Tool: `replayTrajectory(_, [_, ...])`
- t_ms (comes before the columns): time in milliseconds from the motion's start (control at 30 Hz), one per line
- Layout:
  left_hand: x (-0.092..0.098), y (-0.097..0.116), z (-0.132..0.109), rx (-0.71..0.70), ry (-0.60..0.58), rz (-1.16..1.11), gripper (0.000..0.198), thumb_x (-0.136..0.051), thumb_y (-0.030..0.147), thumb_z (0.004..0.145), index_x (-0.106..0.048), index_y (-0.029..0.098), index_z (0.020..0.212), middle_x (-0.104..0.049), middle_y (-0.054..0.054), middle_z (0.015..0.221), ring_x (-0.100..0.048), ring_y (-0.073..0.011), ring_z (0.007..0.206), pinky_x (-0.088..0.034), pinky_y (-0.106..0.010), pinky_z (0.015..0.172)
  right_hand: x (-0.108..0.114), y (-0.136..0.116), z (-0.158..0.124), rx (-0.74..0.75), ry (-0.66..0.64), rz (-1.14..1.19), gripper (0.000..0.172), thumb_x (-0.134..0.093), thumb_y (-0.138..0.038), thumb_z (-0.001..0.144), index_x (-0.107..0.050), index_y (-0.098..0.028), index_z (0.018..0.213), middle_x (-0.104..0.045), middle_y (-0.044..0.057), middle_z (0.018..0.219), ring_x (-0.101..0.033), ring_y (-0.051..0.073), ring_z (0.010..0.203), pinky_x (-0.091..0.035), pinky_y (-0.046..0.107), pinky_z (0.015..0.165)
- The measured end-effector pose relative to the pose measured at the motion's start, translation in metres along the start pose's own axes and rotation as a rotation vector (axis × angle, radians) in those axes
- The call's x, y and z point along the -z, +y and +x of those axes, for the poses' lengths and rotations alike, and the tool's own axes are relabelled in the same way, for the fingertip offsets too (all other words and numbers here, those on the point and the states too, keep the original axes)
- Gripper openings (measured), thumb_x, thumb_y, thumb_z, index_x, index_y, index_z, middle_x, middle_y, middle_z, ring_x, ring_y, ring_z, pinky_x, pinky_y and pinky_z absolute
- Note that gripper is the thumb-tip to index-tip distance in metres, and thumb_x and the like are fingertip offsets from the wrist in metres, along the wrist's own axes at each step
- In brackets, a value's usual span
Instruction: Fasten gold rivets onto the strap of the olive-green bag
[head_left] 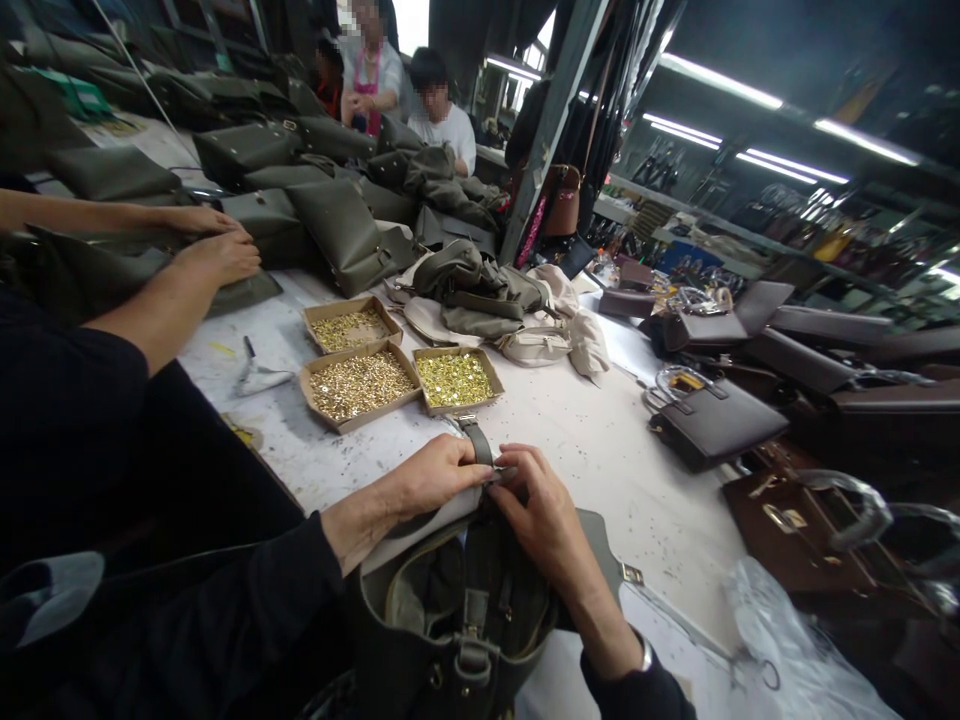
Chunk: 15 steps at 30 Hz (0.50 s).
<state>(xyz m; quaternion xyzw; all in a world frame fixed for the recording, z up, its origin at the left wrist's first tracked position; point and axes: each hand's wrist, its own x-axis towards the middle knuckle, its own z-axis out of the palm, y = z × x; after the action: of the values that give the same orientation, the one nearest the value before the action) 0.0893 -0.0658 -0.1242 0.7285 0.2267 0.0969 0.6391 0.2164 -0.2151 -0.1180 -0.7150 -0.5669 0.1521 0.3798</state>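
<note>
A dark olive handbag stands below my hands, its zipped top gaping so that the lining shows. My left hand pinches a short olive strap at the bag's far edge; a metal fitting sits at the strap's upper end. Thumb and fingers of my right hand close on the same strap from the other side. The fingertips of both hands almost meet there, hiding whatever small part lies between them. Just beyond are cardboard trays of small gold-coloured metal pieces: one at the left, one at the right, another behind.
At the left, a co-worker's hands work on an olive piece. Olive bags pile up behind the trays, beside beige and olive pouches. Dark brown handbags and clear plastic wrap lie right. Other people sit and stand at the back.
</note>
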Motion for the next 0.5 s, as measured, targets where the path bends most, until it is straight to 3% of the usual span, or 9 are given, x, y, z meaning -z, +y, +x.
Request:
replayTrajectory(100, [0.0, 0.001, -0.001, 0.004, 0.002, -0.052, 0.022, -0.068, 0.036, 0.075, -0.074, 0.015, 0.078, -0.074, -0.003, 0.079, -0.065, -0.0234, 0.085, -0.05, -0.029, 0.073, 0.001, 0.0, 0.003, 0.025, -0.029, -0.063, 0.019, -0.06, -0.019, 0.093, -0.058, -0.023, 0.112, -0.067, 0.003, 0.096, -0.065, 0.02, 0.086, -0.05, 0.029, 0.076])
replayTrajectory(267, [0.001, 0.001, -0.004, 0.031, -0.067, -0.112, 0.024, -0.073, 0.025, 0.066, -0.073, 0.015, 0.088, -0.075, -0.001, 0.083, -0.067, -0.0218, 0.082, -0.051, -0.029, 0.074, 0.0, 0.001, 0.012, 0.033, -0.037, -0.08, 0.025, -0.056, -0.01, 0.084, -0.06, -0.023, 0.105, -0.07, 0.003, 0.094, -0.065, 0.02, 0.085, -0.049, 0.029, 0.076])
replayTrajectory(500, [-0.003, -0.003, -0.006, 0.053, 0.055, 0.077, 0.027, -0.067, 0.022, 0.064, -0.073, 0.013, 0.088, -0.076, -0.004, 0.086, -0.068, -0.0246, 0.083, -0.049, -0.03, 0.071, 0.004, 0.001, 0.024, -0.065, -0.077, -0.01, 0.021, -0.058, -0.01, 0.082, -0.067, -0.024, 0.095, -0.073, -0.001, 0.085, -0.066, 0.018, 0.078, -0.046, 0.027, 0.072])
